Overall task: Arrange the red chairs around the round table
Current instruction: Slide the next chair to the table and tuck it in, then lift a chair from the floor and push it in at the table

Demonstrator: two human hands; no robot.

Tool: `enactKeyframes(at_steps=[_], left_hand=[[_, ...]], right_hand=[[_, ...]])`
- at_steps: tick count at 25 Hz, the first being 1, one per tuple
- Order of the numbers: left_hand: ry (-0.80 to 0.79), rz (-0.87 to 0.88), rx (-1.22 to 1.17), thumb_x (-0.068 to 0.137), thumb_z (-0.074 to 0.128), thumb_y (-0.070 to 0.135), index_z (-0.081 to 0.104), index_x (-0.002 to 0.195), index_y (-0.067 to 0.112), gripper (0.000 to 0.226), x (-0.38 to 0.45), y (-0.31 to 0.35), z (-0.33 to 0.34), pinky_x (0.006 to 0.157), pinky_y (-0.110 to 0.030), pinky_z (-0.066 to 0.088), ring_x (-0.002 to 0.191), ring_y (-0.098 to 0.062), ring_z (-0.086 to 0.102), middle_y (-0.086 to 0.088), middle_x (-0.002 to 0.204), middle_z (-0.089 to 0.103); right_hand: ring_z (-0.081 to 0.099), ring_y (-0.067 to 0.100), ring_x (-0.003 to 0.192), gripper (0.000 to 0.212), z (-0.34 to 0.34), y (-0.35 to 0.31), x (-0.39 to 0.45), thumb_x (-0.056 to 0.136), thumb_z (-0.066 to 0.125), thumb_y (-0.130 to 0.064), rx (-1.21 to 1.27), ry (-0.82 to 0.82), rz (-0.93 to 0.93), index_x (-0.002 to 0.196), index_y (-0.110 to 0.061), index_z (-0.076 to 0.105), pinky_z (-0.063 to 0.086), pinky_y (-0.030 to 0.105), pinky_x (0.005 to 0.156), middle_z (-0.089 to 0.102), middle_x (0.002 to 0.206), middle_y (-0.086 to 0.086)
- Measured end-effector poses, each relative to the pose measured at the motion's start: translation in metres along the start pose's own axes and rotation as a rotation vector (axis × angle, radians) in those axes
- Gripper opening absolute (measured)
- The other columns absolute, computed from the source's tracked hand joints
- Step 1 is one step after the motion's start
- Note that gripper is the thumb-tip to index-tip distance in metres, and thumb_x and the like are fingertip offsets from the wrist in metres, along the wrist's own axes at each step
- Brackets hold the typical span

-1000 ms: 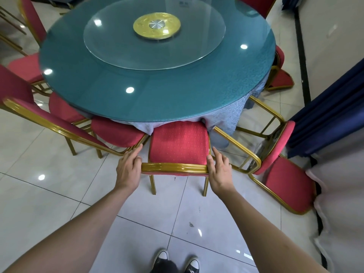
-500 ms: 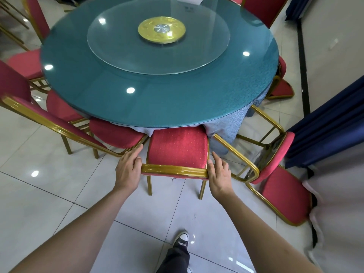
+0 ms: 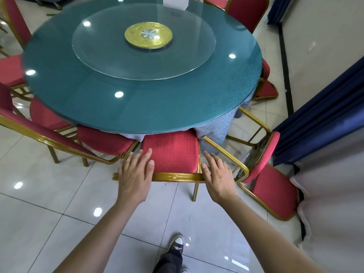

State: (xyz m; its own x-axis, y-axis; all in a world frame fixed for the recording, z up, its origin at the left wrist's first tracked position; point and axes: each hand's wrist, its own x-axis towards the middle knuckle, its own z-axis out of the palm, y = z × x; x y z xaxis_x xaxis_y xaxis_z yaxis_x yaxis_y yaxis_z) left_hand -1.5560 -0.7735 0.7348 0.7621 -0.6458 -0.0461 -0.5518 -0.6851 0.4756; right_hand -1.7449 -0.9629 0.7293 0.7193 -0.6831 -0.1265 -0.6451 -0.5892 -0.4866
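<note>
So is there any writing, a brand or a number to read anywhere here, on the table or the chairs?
None that can be read.
White box at the far edge of the round table: no print shows on it.
Gold centre disc of the glass turntable: raised ornament, too blurred to tell any characters.
Red chairs, such as the chair under the hands: a dotted pattern only.

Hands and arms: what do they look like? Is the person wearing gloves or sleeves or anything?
No gloves. The left hand and right hand are both bare, with no rings or watch showing. The forearms are bare too, with no sleeve in view. Lower down you can see dark trousers and a black sneaker with a white toe cap and white laces.
</note>
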Motion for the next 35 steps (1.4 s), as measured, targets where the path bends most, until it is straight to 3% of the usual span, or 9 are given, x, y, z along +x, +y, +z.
enactKeyframes(at_steps=[5,13,19,26,35], left_hand=[[-0.048,0.118,0.003,0.098,0.005,0.059,0.031,0.154,0.037,0.065,-0.011,0.062,0.015,0.123,-0.046,0.006,0.152,-0.021,0.015,0.004,0.161,0.032],[-0.123,0.270,0.026,0.097,0.007,0.056,0.035,0.152,0.037,0.064,-0.019,0.149,0.047,0.123,-0.045,0.007,0.152,-0.022,0.017,0.004,0.160,0.034],[-0.168,0.383,0.025,0.093,0.002,0.057,0.035,0.152,0.036,0.071,-0.043,0.236,0.089,0.123,-0.044,0.008,0.151,-0.022,0.020,0.004,0.158,0.036],[-0.215,0.469,0.001,0.095,0.007,0.056,0.034,0.153,0.036,0.067,-0.083,0.356,0.156,0.122,-0.044,0.012,0.151,-0.023,0.021,0.003,0.158,0.037],[-0.271,0.517,0.013,0.098,0.005,0.058,0.023,0.155,0.039,0.063,-0.100,0.455,0.220,0.123,-0.044,0.008,0.153,-0.019,0.012,0.004,0.163,0.026]], right_hand=[[0.034,0.024,0.145,0.065,-0.042,0.021,-0.011,0.102,0.016,-0.057,0.018,0.088,0.045,0.159,-0.028,0.031,0.026,0.046,0.119,0.038,0.158,0.001],[0.034,0.024,0.145,0.055,-0.102,0.097,-0.047,0.108,0.028,-0.047,0.027,0.198,0.173,0.159,-0.028,0.032,0.027,0.045,0.118,0.037,0.159,0.002],[0.037,0.021,0.141,0.051,-0.142,0.182,-0.082,0.110,0.031,-0.046,0.034,0.278,0.209,0.157,-0.027,0.035,0.031,0.043,0.116,0.040,0.156,0.000],[0.036,0.022,0.143,0.055,-0.198,0.314,-0.133,0.107,0.021,-0.057,0.058,0.320,0.314,0.156,-0.036,0.031,0.027,0.040,0.119,0.037,0.158,-0.001],[0.036,0.024,0.144,0.054,-0.248,0.419,-0.164,0.107,0.030,-0.048,0.055,0.360,0.379,0.157,-0.028,0.036,0.026,0.037,0.118,0.040,0.157,0.004]])
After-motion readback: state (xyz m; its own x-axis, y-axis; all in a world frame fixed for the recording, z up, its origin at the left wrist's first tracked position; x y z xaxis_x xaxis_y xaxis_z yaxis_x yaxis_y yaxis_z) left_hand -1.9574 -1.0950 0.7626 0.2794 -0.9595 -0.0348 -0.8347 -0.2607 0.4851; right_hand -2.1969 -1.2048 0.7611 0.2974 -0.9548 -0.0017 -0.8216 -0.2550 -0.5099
